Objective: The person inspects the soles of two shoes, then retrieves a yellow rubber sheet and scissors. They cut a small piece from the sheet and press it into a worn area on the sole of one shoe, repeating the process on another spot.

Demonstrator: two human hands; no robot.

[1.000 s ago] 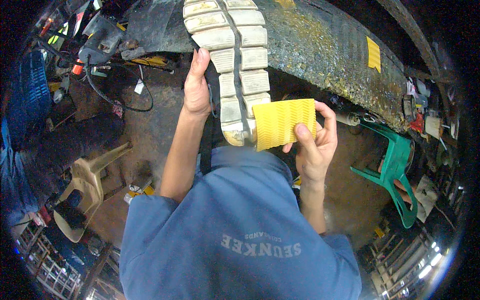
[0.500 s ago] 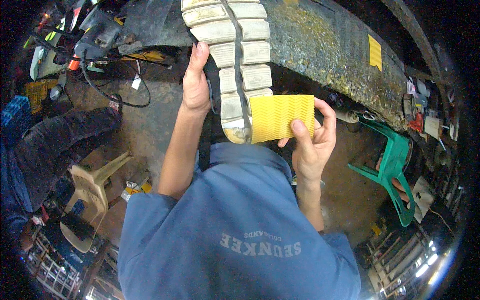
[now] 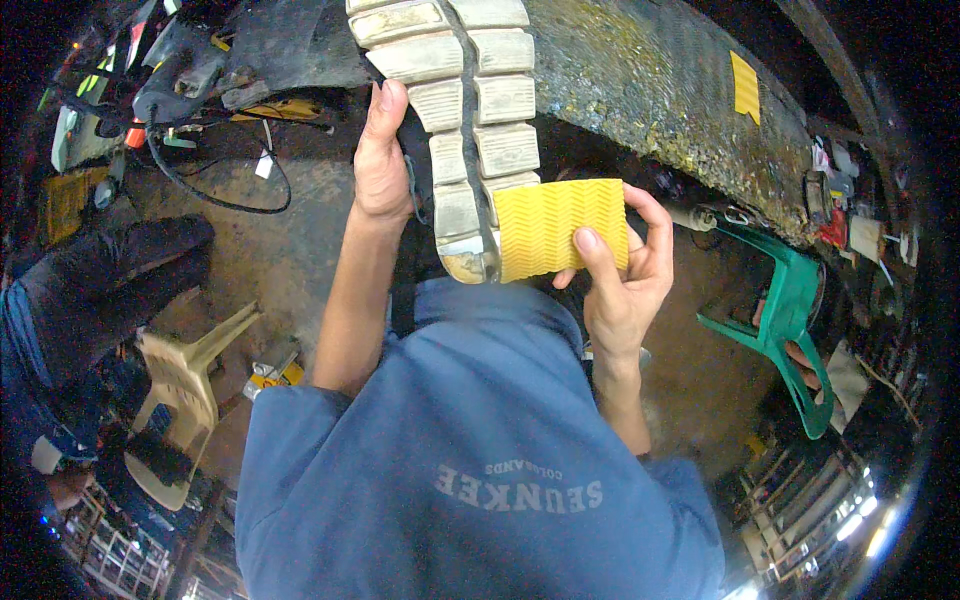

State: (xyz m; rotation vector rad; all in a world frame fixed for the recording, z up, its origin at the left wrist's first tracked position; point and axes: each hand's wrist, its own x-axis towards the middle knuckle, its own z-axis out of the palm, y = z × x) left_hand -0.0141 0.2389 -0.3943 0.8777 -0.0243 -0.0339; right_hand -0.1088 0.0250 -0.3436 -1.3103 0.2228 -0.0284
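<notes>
A shoe (image 3: 456,130) shows its worn, off-white sole, split into blocks along a dark centre groove, its upper end cut off by the frame. My left hand (image 3: 382,160) grips it along the left side, thumb upward. In my right hand (image 3: 625,275) is a yellow rubber piece (image 3: 548,205) with a zigzag tread, pinched between thumb and fingers and lying against the lower right part of the sole, covering some of it. Part of my right fingers is hidden behind the rubber.
A grimy bench (image 3: 660,90) runs across the top, with a yellow scrap (image 3: 745,85), a grey power tool (image 3: 175,75) and cables. A beige chair (image 3: 185,360) is at left, a green one (image 3: 785,300) at right. Another person's dark-clad leg (image 3: 110,270) reaches in from the left.
The shoe, the yellow rubber and both my hands have shifted slightly up and left in the picture. The other person at the left has moved.
</notes>
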